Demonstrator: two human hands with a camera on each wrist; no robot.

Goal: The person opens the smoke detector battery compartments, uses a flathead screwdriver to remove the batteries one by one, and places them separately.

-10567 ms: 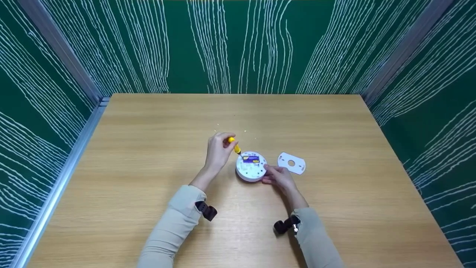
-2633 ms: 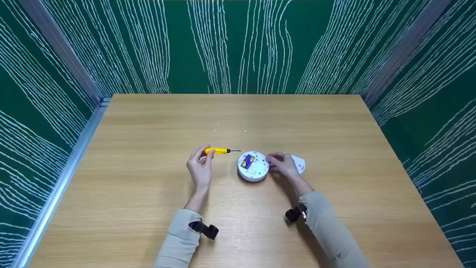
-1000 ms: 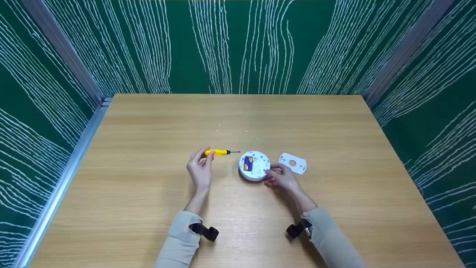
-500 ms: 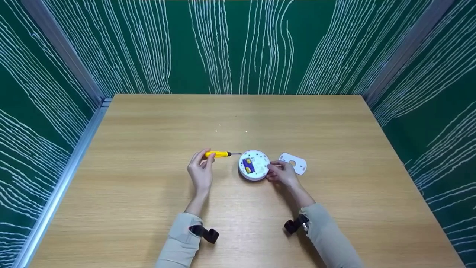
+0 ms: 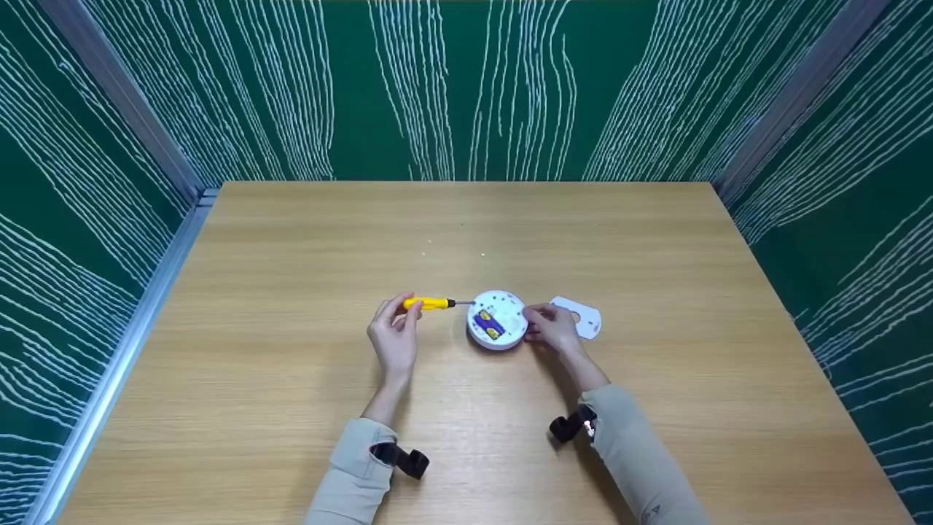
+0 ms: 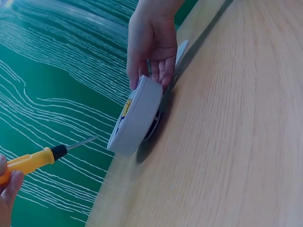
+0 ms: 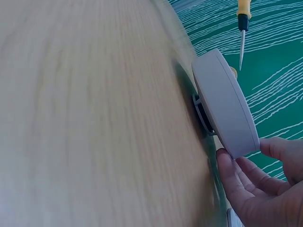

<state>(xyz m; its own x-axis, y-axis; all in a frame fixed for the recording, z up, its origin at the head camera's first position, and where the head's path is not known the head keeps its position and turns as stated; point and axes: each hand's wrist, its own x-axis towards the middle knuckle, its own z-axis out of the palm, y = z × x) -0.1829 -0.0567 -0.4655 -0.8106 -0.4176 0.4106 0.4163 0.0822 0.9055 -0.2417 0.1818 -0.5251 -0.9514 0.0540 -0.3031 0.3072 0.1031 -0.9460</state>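
Note:
A round white smoke detector (image 5: 499,310) lies back side up on the table, purple-and-yellow batteries (image 5: 489,325) showing in its bay. Its grille (image 7: 202,113) faces the tabletop in the right wrist view. My right hand (image 5: 555,327) pinches the detector's right rim between thumb and fingers. My left hand (image 5: 393,339) holds a yellow screwdriver (image 5: 428,302) by its handle, the shaft pointing right. The tip is by the detector's upper left edge in the head view; in the left wrist view a gap separates it from the casing (image 6: 139,116).
A white mounting plate (image 5: 587,319) with a central hole lies right of the detector, partly behind my right hand. Tiny white specks (image 5: 482,254) dot the wooden table (image 5: 291,248) farther back. Green walls (image 5: 503,95) with white lines surround it.
About ten seconds ago the screwdriver pointed down at the batteries; it since drew left and levelled. Lately my right hand turned the detector, shifting its grip along the rim, while the left stayed nearly still.

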